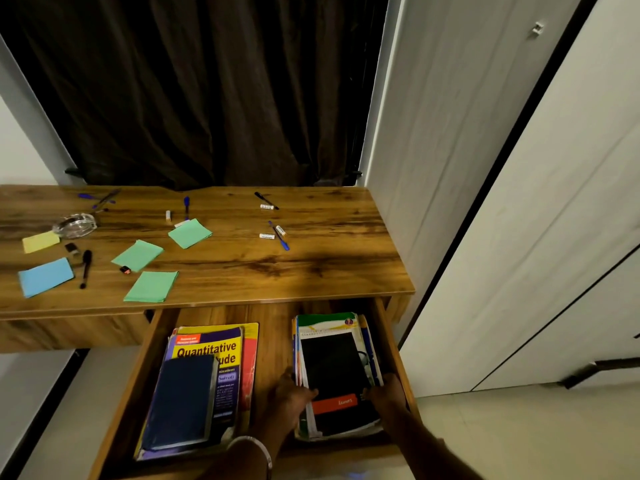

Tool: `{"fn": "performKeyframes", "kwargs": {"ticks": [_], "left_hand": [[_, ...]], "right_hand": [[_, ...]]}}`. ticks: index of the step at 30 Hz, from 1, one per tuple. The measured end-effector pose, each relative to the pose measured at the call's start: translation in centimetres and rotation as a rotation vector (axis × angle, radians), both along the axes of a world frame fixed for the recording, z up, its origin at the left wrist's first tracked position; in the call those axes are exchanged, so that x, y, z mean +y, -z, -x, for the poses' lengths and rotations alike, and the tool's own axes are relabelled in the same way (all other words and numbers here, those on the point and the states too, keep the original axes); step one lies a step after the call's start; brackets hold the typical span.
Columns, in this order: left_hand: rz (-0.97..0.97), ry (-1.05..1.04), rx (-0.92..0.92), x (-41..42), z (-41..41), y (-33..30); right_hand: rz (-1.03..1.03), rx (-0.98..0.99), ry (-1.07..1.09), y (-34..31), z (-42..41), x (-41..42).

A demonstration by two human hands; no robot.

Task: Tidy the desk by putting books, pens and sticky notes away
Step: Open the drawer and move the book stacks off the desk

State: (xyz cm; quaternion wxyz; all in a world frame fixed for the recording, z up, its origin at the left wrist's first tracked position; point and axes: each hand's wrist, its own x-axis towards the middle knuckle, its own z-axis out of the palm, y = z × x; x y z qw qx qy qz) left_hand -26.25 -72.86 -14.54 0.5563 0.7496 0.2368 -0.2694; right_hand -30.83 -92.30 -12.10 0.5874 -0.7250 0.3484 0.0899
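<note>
An open wooden drawer (273, 344) under the desk holds two stacks of books. The left stack has a dark blue book (181, 403) lying on a yellow and purple book (225, 344). On the right stack lies a black book with an orange band (334, 368). My left hand (294, 393) grips that stack's left edge, and my right hand (386, 393) grips its right edge. On the desk top (329, 268) lie several green sticky notes (138, 255), a blue one (45, 277), a yellow one (41, 241), and several pens (280, 236).
A glass ashtray (74, 225) sits at the desk's left, near a black marker (85, 268) and small caps. A dark curtain (207, 88) hangs behind the desk. White wardrobe doors (502, 202) stand close on the right.
</note>
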Motion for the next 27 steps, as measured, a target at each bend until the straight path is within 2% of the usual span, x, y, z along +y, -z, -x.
{"fn": "performKeyframes", "kwargs": {"ticks": [5,8,11,17,21,27], "left_hand": [[-0.257,0.160,0.017,-0.1,0.0,2.5],[-0.259,0.157,0.024,0.2,-1.2,7.3],[-0.248,0.171,0.055,0.4,-1.5,8.5],[-0.216,0.221,-0.037,0.6,0.3,3.7],[-0.196,0.220,-0.128,0.8,1.4,0.1],[-0.272,0.215,-0.304,1.4,2.2,-1.5]], "right_hand": [[0.115,0.067,-0.074,0.7,0.6,-0.3],[0.146,0.070,-0.107,0.9,0.9,-0.5],[0.197,0.089,-0.154,0.8,0.9,-0.5],[0.264,0.139,-0.288,0.8,1.1,-0.5],[0.313,0.040,-0.341,0.2,1.3,-0.2],[0.469,-0.043,-0.434,-1.6,1.3,1.3]]}}
